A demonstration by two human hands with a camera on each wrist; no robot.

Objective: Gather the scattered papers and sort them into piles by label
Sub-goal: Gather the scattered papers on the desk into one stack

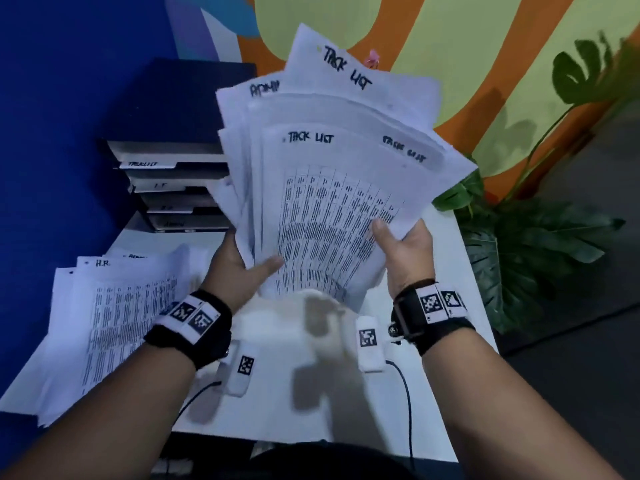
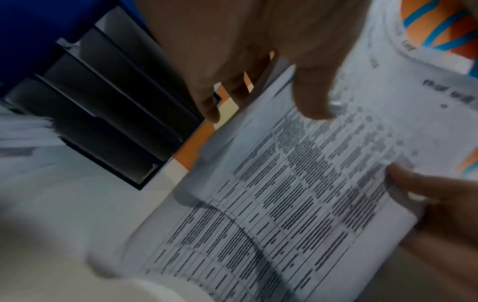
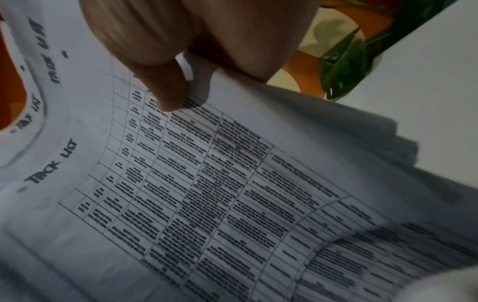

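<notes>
Head: white desk (image 1: 450,271) against blue and orange wall, bare strip near front edge, fanned paper stack (image 1: 329,188) held above it, long axis pointing away, labels far end, left hand (image 1: 239,268) and right hand (image 1: 403,251) gripping near corners, H.R. pile (image 1: 114,323) flat at left, tray rack (image 1: 173,188) behind; left wrist: thumb (image 2: 313,92) pressing on top sheet; right wrist: thumb (image 3: 165,90) clamped over stack edge.

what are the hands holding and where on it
Both hold one fanned stack of papers by its lower end: left hand at the lower left edge, right hand at the lower right edge.

Paper pile (image 1: 114,317) left on table (image 1: 311,393), trays (image 1: 173,188) behind.
</notes>
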